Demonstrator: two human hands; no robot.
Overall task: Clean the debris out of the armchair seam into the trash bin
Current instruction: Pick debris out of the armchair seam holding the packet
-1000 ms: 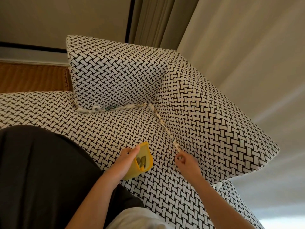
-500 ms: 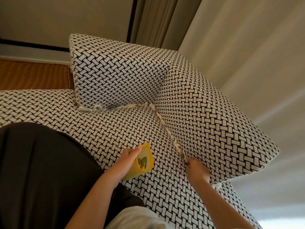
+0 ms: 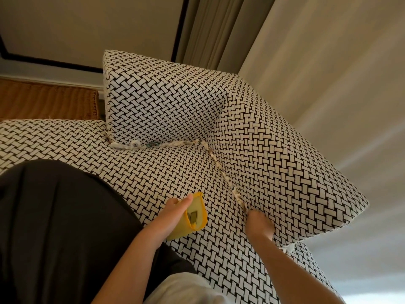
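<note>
While trash bin is gripped by left hand, debris is lodged in armchair seam.
Seam's near end is dug into by right hand, grip cannot be told; curtains are seen behind.

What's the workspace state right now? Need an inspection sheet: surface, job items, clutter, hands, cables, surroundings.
Surface: armchair seat, black-and-white woven fabric, with the back and arm cushions meeting at a corner.
Job's things: seam debris lines the seam beside the arm, with more along the back seam. The yellow bin is over the seat and has a few dark pieces inside.
Clutter: nothing seen.
Grippers: left hand holds the yellow bin. Right hand has its fingertips at the near end of the seam; its grip is hidden.
Cables: nothing seen.
Surroundings: curtains behind the chair, a wicker surface to the left, and dark fabric in the foreground, probably the person's clothing.
</note>
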